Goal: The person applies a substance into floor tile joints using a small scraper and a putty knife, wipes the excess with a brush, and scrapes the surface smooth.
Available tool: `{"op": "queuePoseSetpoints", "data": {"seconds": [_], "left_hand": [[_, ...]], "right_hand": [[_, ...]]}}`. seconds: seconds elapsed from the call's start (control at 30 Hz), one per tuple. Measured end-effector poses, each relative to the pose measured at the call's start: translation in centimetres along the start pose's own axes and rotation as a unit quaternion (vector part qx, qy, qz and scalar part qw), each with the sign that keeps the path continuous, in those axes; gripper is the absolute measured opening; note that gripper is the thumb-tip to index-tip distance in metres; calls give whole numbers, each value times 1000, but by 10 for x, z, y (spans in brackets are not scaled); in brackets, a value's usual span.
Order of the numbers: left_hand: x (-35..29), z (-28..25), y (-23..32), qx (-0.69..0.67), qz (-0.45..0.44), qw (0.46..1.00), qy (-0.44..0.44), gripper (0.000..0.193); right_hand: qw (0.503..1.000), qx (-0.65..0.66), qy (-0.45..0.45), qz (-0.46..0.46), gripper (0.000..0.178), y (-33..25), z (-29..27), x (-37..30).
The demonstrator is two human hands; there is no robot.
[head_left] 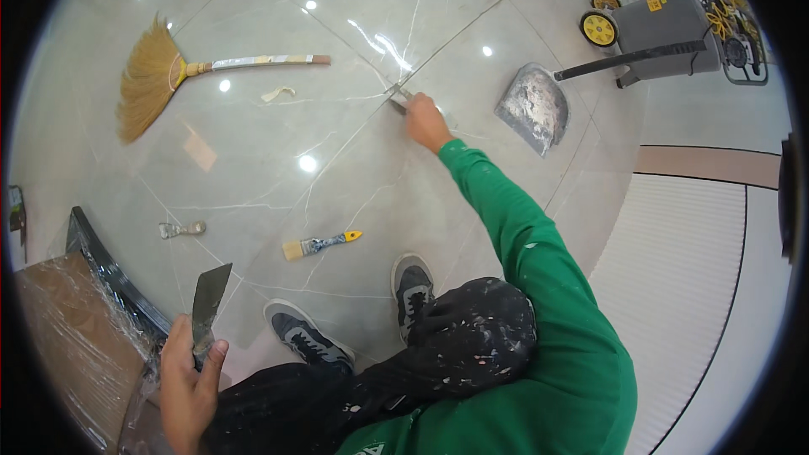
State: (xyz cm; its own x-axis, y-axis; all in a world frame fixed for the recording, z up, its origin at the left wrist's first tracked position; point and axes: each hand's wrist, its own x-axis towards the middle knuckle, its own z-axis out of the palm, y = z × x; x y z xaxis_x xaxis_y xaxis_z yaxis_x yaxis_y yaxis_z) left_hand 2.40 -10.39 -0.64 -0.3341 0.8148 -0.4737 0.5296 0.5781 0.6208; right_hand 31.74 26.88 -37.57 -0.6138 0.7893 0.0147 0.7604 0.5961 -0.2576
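Note:
My left hand (187, 383), low at the left, is closed round a putty knife (211, 297) whose wide grey blade points up. My right arm, in a green sleeve, reaches out over the tiled floor (261, 147). At its end my right hand (426, 123) grips a small metal-bladed tool (399, 94). The tool's tip meets the floor where tile joints cross; its exact kind is partly hidden by my fingers. A paintbrush (320, 244) with a yellow-tipped handle lies before my shoes. Left of it is a short scraper (182, 229).
A straw broom (156, 84) lies at the far left, near a pale curled scrap (278, 94). To the right is a dustpan (533, 109) holding whitish debris, beside a grey wheeled machine (661, 34). Plastic-wrapped cardboard (80, 345) stands at the near left; a ribbed white panel (683, 286) borders the right.

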Motion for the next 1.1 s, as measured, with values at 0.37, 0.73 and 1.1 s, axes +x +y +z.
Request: {"op": "queuePoseSetpoints", "data": {"seconds": [0.37, 0.73, 1.1], "left_hand": [[-8, 3, -12, 53, -3, 998, 35, 36], [-1, 3, -7, -88, -95, 991, -19, 30], [33, 40, 7, -146, -38, 988, -30, 29]], "right_hand": [[998, -13, -21, 57, 27, 9, -18, -31], [996, -30, 14, 85, 29, 36, -32, -65], [985, 153, 40, 68, 26, 50, -70, -141]]}}
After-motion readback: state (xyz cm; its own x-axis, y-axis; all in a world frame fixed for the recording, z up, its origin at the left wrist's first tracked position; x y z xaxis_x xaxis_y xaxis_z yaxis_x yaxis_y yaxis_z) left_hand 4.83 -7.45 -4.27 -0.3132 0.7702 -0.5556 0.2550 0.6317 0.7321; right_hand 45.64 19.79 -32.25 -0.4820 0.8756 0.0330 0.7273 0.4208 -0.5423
